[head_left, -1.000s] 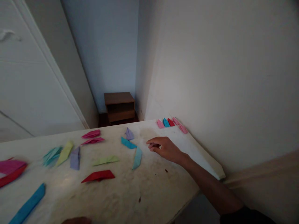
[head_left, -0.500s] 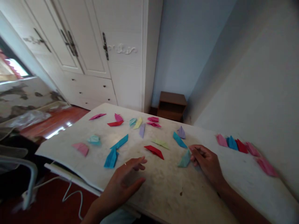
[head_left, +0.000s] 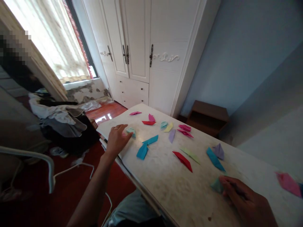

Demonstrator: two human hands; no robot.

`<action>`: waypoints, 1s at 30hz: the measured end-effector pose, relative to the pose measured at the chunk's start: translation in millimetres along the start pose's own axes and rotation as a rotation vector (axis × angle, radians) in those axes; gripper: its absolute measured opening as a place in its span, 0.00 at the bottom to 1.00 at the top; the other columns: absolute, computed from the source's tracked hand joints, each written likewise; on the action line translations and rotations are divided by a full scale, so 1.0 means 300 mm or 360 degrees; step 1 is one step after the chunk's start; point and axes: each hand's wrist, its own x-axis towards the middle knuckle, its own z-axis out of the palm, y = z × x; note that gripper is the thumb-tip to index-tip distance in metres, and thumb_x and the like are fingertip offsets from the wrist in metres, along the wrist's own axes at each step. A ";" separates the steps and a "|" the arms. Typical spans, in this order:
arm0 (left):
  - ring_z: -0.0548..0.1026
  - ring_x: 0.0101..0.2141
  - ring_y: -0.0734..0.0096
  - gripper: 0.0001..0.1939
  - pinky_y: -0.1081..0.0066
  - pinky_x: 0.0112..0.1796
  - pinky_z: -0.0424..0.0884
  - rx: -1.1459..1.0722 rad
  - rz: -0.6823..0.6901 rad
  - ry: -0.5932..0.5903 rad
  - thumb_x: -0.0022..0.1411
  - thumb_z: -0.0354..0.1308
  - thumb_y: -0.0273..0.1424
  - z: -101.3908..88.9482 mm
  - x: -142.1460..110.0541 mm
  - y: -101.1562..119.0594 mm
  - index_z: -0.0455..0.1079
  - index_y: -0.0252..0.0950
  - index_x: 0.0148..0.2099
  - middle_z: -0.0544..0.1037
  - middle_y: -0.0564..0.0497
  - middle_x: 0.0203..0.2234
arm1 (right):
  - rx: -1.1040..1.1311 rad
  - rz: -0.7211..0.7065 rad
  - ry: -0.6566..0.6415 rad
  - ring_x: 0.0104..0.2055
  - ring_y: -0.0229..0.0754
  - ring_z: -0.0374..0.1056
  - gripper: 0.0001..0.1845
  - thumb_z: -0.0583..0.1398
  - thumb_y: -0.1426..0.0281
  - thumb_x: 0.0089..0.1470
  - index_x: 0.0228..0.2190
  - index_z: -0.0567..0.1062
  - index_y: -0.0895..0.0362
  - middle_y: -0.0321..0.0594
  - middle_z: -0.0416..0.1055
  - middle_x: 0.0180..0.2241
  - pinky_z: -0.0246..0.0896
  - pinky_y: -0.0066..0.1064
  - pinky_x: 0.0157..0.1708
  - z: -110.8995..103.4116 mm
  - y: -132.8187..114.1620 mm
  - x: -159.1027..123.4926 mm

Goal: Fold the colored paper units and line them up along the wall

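Observation:
My left hand [head_left: 118, 138] is over the table's left end, thumb and fingers apart. Beneath its fingers only a sliver of a pink folded paper [head_left: 123, 134] shows, and a mint folded paper [head_left: 131, 131] lies by the fingertips. At the lower right, my right hand [head_left: 246, 198] is closed, its fingertips pinching the edge of a pale green folded paper [head_left: 216, 186] on the table. Just beyond that hand lie a blue folded paper [head_left: 215, 159] and a lilac one [head_left: 219, 152]. A red folded paper [head_left: 183, 161] rests between the hands.
More folded papers are scattered over the white table [head_left: 165, 179], including a blue pair [head_left: 142, 151] and magenta pieces [head_left: 185, 130]. A pink one [head_left: 288, 184] lies at the far right. Beyond stand a white wardrobe [head_left: 165, 85] and a brown cabinet [head_left: 208, 108].
My left hand has moved left and away from me, from the table's near edge to the pink paper. My right hand still pinches the pale green paper. The view has swung left.

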 end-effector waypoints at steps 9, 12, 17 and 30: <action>0.69 0.50 0.46 0.20 0.51 0.49 0.61 0.0183 0.0025 -0.0414 0.61 0.59 0.43 0.020 0.036 -0.016 0.75 0.43 0.53 0.78 0.45 0.48 | -0.0171 -0.0163 -0.0024 0.27 0.45 0.76 0.27 0.58 0.43 0.46 0.31 0.81 0.51 0.39 0.79 0.30 0.73 0.27 0.28 0.006 0.018 0.005; 0.70 0.48 0.48 0.18 0.53 0.48 0.61 0.0151 0.0122 -0.0368 0.61 0.59 0.44 0.017 0.046 -0.024 0.77 0.43 0.51 0.79 0.45 0.45 | -0.0189 -0.0175 -0.0023 0.28 0.46 0.76 0.27 0.58 0.43 0.44 0.30 0.82 0.51 0.39 0.79 0.31 0.73 0.29 0.28 0.006 -0.006 0.002; 0.72 0.43 0.55 0.16 0.60 0.46 0.65 -0.0047 0.0358 -0.0383 0.61 0.59 0.42 0.026 0.055 -0.032 0.79 0.39 0.46 0.80 0.44 0.39 | -0.0220 -0.0217 -0.0022 0.28 0.47 0.77 0.26 0.58 0.44 0.44 0.29 0.82 0.51 0.40 0.79 0.31 0.74 0.31 0.29 0.005 -0.039 -0.003; 0.66 0.23 0.77 0.22 0.77 0.26 0.63 -0.1588 -0.0147 -0.0570 0.56 0.62 0.48 -0.034 0.034 0.190 0.70 0.32 0.29 0.71 0.51 0.20 | -0.0195 -0.0387 -0.0024 0.26 0.42 0.75 0.22 0.56 0.49 0.53 0.30 0.81 0.51 0.37 0.79 0.29 0.71 0.28 0.29 0.011 -0.061 -0.020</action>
